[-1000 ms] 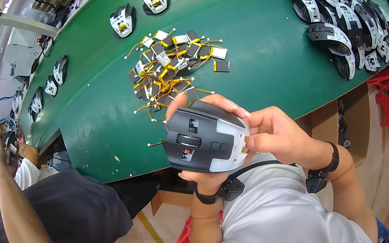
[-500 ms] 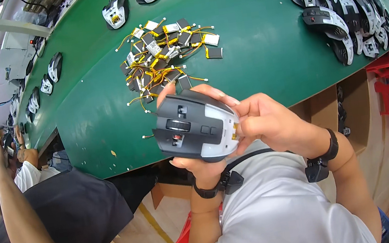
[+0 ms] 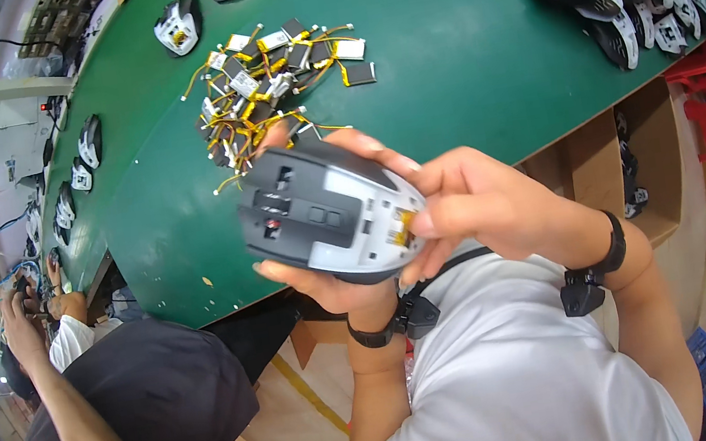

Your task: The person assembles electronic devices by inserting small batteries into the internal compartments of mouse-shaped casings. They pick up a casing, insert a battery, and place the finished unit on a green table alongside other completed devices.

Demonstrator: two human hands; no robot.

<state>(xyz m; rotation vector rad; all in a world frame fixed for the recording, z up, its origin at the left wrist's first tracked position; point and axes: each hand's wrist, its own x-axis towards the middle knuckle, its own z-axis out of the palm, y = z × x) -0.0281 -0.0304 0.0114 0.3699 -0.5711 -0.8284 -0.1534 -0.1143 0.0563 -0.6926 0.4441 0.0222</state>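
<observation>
Head view: the left hand (image 3: 336,295) grasps a dark computer mouse (image 3: 329,210) from beneath, fingers curled around its far side. The mouse sits above the left palm and just left of the right hand (image 3: 481,198), whose thumb is at a yellow piece (image 3: 400,227) in the white rear part; whether that hand pinches or merely presses, I cannot tell. Too hard a push by the thumb could crease or tear the yellow piece, which looks thin. An off-centre push could also twist the mouse out of the left hand, and the green table (image 3: 438,55) seems to end near the hands, so it might fall. Just beyond the left fingers, a heap of wired batteries (image 3: 262,84) could snag if the mouse swings forward.
</observation>
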